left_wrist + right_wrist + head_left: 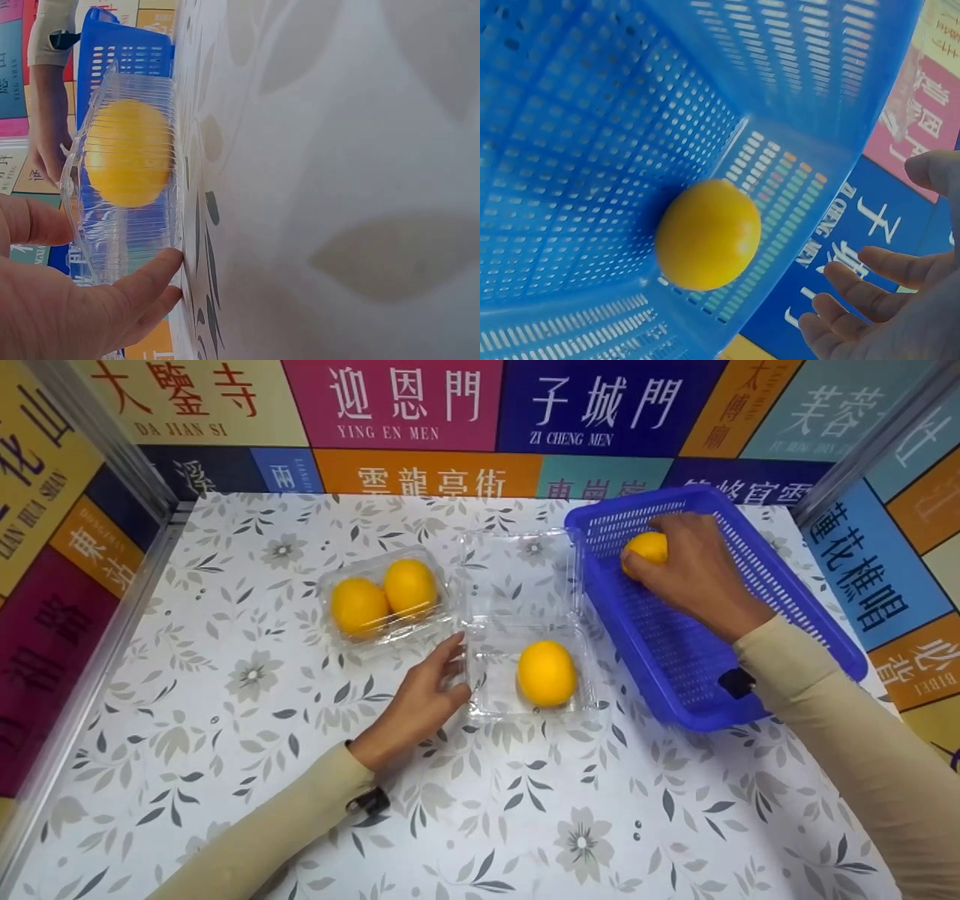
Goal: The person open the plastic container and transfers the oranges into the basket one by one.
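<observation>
An orange [709, 234] lies in the far end of the blue plastic basket [712, 720]. Over it is my right hand [694, 566], fingers spread; in the right wrist view the hand [889, 296] is apart from the fruit, with loosely bent fingers. My left hand [420, 694] is at the left side of an open clear plastic clamshell box [491, 690]. Seen from the left wrist, its thumb is by the box rim and its fingertips [171, 259] are low against the wall. One orange [547, 673] sits in the right part of that box's near half.
To the left stands a closed clear box [382, 641] with two oranges [410, 588] inside. The table [315, 810] wears a leaf-patterned cover. Printed panels [405, 405] rise along its back and sides. The basket's right rim lies near the table's right edge.
</observation>
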The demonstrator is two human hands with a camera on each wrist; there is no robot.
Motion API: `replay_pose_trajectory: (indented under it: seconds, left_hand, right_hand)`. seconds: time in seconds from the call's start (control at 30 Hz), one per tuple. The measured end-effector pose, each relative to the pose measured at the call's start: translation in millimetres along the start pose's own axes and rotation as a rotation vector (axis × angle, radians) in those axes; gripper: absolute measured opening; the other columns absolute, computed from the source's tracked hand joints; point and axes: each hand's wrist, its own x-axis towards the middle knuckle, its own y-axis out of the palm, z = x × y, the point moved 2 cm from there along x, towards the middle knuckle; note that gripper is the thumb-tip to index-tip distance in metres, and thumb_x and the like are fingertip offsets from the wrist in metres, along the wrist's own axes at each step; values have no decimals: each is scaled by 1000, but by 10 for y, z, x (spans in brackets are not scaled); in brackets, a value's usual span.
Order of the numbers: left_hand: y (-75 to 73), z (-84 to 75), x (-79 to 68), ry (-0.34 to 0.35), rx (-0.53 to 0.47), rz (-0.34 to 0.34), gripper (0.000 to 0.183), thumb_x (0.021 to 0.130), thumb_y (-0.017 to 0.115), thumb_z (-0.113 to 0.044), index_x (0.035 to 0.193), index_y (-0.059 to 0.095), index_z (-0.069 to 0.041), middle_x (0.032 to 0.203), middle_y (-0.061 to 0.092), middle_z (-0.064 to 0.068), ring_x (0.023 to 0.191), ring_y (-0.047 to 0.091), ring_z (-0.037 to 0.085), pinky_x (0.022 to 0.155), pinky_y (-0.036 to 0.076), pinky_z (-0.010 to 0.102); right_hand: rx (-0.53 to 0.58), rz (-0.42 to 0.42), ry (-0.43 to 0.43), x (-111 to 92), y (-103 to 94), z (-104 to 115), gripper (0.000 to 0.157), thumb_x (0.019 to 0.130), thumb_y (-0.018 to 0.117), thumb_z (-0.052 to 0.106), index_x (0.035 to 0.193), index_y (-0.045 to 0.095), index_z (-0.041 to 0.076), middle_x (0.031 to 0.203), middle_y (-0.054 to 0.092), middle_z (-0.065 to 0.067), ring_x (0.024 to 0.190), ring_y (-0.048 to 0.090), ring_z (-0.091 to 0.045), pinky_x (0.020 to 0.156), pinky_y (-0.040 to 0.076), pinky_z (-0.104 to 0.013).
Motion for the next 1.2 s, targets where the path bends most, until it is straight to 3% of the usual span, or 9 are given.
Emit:
replay_pose_trajectory:
  seconds: [0.07, 0.2, 0.6, 0.97, 1.2]
  left_hand:
    - [1, -6, 0, -5, -4, -2, 82, 93, 61, 2, 170, 33, 1, 164, 50, 27, 148, 55, 42, 123, 45, 51]
    - [2, 3, 1, -3, -7, -6, 82, 92, 61, 2, 170, 34, 1, 164, 50, 27, 147, 56, 42, 123, 45, 51]
    - [-6, -3, -4, 2, 8, -4, 82, 93, 61, 1, 170, 34, 1, 164, 50, 27, 147, 56, 41, 123, 45, 51]
    - [0, 5, 1, 5, 11, 1, 83, 93, 60, 1, 171, 32, 1, 165, 50, 27, 148, 55, 41, 124, 45, 50]
    - [0, -3, 3, 12, 6, -4, 82, 93, 60, 2, 170, 33, 3, 164, 50, 28, 147, 56, 43, 123, 45, 51]
  right_hand:
    - [-2, -20, -28, -26, 16, 45, 68, 102, 68, 40, 145, 60, -12, 139, 62, -35, 128, 46, -51, 97, 42, -60]
    - [-2, -31, -67, -78, 34, 124, 64, 103, 71, 39, 142, 63, -11, 138, 63, -34, 125, 47, -51, 96, 43, -60]
    - [-17, 22, -80, -186, 73, 321, 68, 104, 71, 42, 151, 59, -5, 151, 60, -28, 139, 44, -46, 117, 41, -64]
    - [0, 25, -118, -249, 100, 397, 68, 103, 73, 42, 152, 59, -4, 151, 59, -27, 140, 43, -45, 122, 35, -63]
    - [-10, 11, -167, -303, 141, 467, 63, 102, 74, 38, 147, 63, -4, 142, 62, -24, 134, 46, -42, 119, 39, -60]
